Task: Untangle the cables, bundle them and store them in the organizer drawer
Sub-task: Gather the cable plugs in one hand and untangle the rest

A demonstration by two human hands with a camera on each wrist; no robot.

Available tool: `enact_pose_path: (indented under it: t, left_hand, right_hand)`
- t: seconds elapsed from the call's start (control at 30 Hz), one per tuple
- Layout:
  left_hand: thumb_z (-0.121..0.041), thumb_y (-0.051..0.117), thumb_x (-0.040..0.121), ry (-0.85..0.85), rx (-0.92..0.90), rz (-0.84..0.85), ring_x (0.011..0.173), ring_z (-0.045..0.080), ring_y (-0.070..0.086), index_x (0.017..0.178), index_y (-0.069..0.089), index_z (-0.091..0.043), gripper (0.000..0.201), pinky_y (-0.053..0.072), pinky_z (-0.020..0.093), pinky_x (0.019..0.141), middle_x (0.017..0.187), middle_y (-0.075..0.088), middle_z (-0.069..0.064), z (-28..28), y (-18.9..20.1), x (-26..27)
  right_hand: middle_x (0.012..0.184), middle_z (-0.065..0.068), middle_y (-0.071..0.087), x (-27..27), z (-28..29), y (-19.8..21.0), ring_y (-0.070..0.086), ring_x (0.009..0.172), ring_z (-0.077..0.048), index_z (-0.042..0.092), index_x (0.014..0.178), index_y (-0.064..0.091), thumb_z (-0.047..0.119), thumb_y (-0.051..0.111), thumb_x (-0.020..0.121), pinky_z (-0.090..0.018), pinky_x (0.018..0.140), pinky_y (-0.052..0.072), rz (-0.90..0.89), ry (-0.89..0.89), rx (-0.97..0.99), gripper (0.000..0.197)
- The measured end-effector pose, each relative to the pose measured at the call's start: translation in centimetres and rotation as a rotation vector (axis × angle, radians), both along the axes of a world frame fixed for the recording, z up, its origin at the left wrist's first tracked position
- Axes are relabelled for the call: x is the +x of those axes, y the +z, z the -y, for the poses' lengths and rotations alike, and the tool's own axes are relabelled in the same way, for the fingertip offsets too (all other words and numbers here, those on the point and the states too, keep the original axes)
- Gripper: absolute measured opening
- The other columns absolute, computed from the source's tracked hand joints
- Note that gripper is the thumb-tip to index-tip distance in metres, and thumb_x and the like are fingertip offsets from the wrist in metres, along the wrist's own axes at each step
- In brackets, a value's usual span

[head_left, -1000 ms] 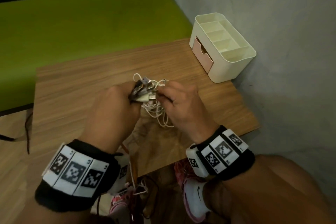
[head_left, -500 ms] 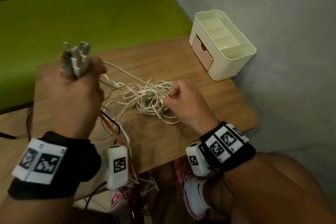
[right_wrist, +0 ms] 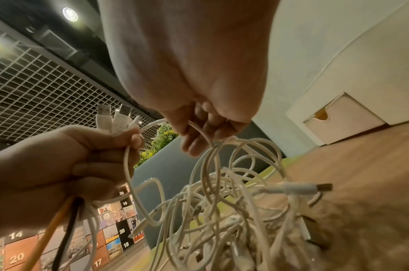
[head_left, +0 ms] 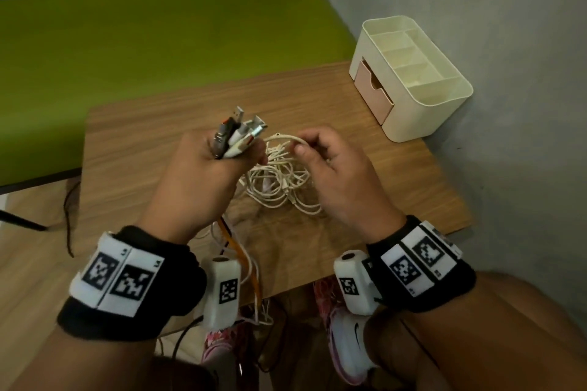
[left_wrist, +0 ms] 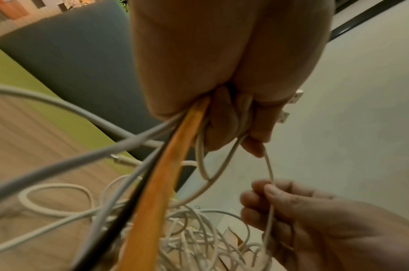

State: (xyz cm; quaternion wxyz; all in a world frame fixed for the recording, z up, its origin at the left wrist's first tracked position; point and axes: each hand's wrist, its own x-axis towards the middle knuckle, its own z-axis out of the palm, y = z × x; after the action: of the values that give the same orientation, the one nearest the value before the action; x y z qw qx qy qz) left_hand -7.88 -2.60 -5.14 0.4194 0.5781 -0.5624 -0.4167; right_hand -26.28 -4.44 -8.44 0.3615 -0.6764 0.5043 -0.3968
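Left hand fisted around a bunch of plugs held above the table, right hand pinching one white cable loop, tangled cables on the table between the hands, organizer at the far right corner, its pink drawer slightly open.

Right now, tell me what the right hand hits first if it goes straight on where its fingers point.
Probably the left hand gripping the plug ends; depth is unclear.
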Motion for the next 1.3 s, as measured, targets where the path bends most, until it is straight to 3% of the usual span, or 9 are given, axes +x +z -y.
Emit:
enact_pose_path:
  t: [0.23,0.33,0.47,0.6,0.67,0.77,0.9,1.17,1.3]
  left_hand:
    - [-0.005,0.061,0.084,0.165,-0.299,0.580,0.055,-0.002,0.039,0.067,0.043,-0.030,0.036,0.025,0.012,0.049,0.077,0.048,-0.011,0.6,-1.4,-0.4]
    - [-0.005,0.057,0.078,0.016,-0.399,0.567,0.069,0.005,0.046,0.082,0.064,-0.020,0.017,0.028,0.011,0.057,0.101,0.058,-0.004,0.6,-1.6,-1.3]
    - [-0.002,0.056,0.080,-0.133,-0.238,0.622,0.079,0.024,0.058,0.083,0.060,-0.024,0.023,0.034,0.030,0.066,0.078,0.056,-0.014,0.9,-2.3,-2.0]
    - [-0.004,0.057,0.082,-0.076,-0.296,0.567,0.066,0.015,0.056,0.076,0.054,-0.024,0.021,0.032,0.021,0.055,0.067,0.055,-0.013,0.8,-2.0,-1.8]
    - [-0.011,0.057,0.084,0.003,-0.375,0.449,0.062,-0.001,0.054,0.079,0.058,-0.026,0.016,0.034,0.012,0.053,0.065,0.053,-0.019,0.6,-1.4,-1.7]
    - [-0.029,0.056,0.092,0.160,-0.370,0.140,0.055,0.001,0.050,0.078,0.068,-0.028,0.019,0.041,0.026,0.053,0.064,0.061,-0.011,0.3,-0.7,-0.5]
    - [-0.017,0.055,0.100,0.302,-0.240,-0.186,0.043,0.008,0.035,0.080,0.062,-0.009,0.022,0.025,0.026,0.044,0.049,0.050,-0.008,0.0,0.1,0.7]
    - [-0.019,0.065,0.093,0.164,0.110,0.378,0.043,0.012,0.040,0.072,0.070,-0.019,0.021,0.032,0.028,0.049,0.058,0.063,0.003,1.1,-1.6,2.4]
    - [-0.010,0.063,0.090,0.183,-0.088,0.448,0.041,0.007,0.035,0.054,0.048,-0.022,0.040,0.024,0.031,0.048,0.044,0.043,-0.006,0.8,-1.3,0.6]
  right_hand:
    - [0.087,0.010,0.061,-0.2,0.8,-1.6,0.052,0.073,0.002,0.007,0.103,0.074,0.012,0.065,0.093,-0.007,0.069,0.040,-0.198,0.051,-0.221,0.015]
    - [0.087,0.006,0.061,-0.2,0.6,-1.7,0.051,0.074,-0.003,0.007,0.102,0.074,0.012,0.063,0.092,-0.012,0.065,0.041,-0.285,0.077,-0.229,0.016]
    - [0.085,0.007,0.058,-0.4,0.5,-1.1,0.048,0.067,0.001,0.006,0.098,0.070,0.007,0.059,0.092,-0.012,0.059,0.039,-0.218,0.071,-0.248,0.013]
    - [0.088,0.010,0.057,-0.3,0.4,-0.6,0.051,0.073,0.003,0.006,0.104,0.070,0.008,0.060,0.094,-0.009,0.066,0.038,-0.179,0.079,-0.272,0.014]
    - [0.089,0.008,0.061,-0.6,0.7,-0.8,0.056,0.078,-0.006,0.010,0.102,0.069,0.017,0.059,0.097,-0.017,0.071,0.044,-0.204,0.085,-0.206,0.013]
    - [0.089,0.013,0.060,-1.3,1.1,-1.1,0.057,0.083,-0.009,0.021,0.097,0.065,0.037,0.055,0.098,-0.042,0.085,0.048,-0.349,0.053,-0.059,0.018]
    - [0.094,0.017,0.056,-1.1,1.0,-1.2,0.049,0.087,-0.007,0.031,0.100,0.056,0.036,0.054,0.098,-0.035,0.086,0.023,-0.624,-0.037,-0.073,0.006]
    - [0.088,0.017,0.061,-2.6,1.3,-0.7,0.057,0.077,-0.005,0.023,0.098,0.067,0.033,0.057,0.097,-0.045,0.085,0.040,-0.325,-0.099,-0.292,0.014]
    - [0.092,0.020,0.058,-2.0,1.2,-0.8,0.053,0.083,-0.004,0.027,0.097,0.070,0.029,0.061,0.095,-0.033,0.075,0.021,-0.438,-0.112,-0.418,0.010]
